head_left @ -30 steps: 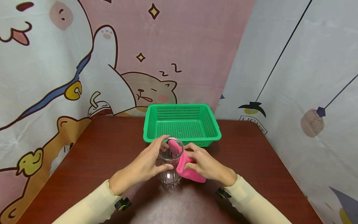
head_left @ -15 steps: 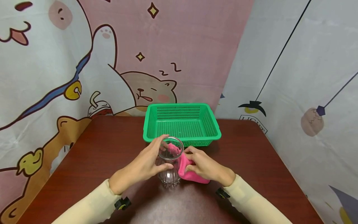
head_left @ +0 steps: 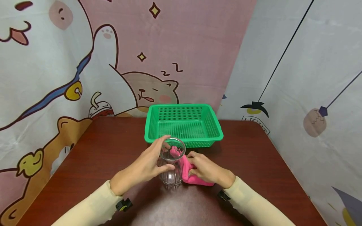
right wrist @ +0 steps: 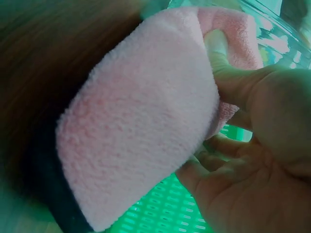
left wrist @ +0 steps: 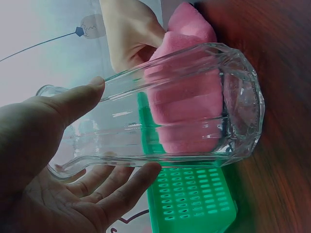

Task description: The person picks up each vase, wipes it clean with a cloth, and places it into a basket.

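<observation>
A clear glass vase (head_left: 171,177) with a flared rim and ribbed sides stands roughly upright at the middle of the table; whether its base touches the wood I cannot tell. My left hand (head_left: 139,168) holds it near the neck, thumb on the near side and fingers on the far side. On its right, my right hand (head_left: 210,168) pinches a folded pink cloth (head_left: 198,180). In the left wrist view, the cloth (left wrist: 192,24) lies along the outside of the vase (left wrist: 116,116). Fluffy pink fabric (right wrist: 141,116) fills much of the right wrist view, with the thumb pressed on it.
Behind the vase, a green perforated plastic basket (head_left: 183,140) stands at the back of the dark red-brown table (head_left: 118,141). A cartoon-printed cloth backdrop (head_left: 203,56) hangs beyond the table's far edge and along the right.
My right hand has shifted slightly down and turned, taking the pink cloth's lower end a little to the right. The left hand and vase stay nearly still.
</observation>
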The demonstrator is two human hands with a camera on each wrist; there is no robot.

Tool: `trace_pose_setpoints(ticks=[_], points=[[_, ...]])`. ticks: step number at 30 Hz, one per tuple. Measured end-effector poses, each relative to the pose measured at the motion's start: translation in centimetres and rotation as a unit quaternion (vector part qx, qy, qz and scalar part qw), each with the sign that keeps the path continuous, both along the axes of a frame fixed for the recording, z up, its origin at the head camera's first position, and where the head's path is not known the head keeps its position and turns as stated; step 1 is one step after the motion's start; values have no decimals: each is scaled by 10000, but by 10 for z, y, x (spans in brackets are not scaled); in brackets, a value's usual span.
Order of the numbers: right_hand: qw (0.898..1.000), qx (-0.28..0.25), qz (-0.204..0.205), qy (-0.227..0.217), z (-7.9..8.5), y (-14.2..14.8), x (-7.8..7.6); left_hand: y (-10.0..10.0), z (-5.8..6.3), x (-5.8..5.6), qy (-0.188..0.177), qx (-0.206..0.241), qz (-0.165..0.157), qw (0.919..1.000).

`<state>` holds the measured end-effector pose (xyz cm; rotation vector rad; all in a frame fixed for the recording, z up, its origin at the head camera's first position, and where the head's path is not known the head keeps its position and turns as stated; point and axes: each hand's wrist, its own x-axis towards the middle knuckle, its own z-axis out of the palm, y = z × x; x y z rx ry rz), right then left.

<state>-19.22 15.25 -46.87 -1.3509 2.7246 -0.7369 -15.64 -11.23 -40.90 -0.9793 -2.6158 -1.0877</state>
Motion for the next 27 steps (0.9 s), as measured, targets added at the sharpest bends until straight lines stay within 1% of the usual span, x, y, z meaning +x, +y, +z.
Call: trace_pose_setpoints(ticks=[5, 10, 13, 21, 27], points=[[10000, 33, -12, 87, -1, -1, -1, 0, -1, -1, -14, -12, 15, 10000], [10000, -80, -14, -44, 0, -2, -2, -1, -2, -1, -56, -29, -29, 10000], [9995, -232, -86, -194, 1, -3, -1, -1, -2, -2, -56, -12, -64, 10000], [9948, -778, -318, -577, -1, 0, -1, 0, -1, -1, -3, 0, 2, 10000], [9924, -1003, -503, -508, -2, 1, 0, 1, 0, 0, -31, -23, 25, 10000]])
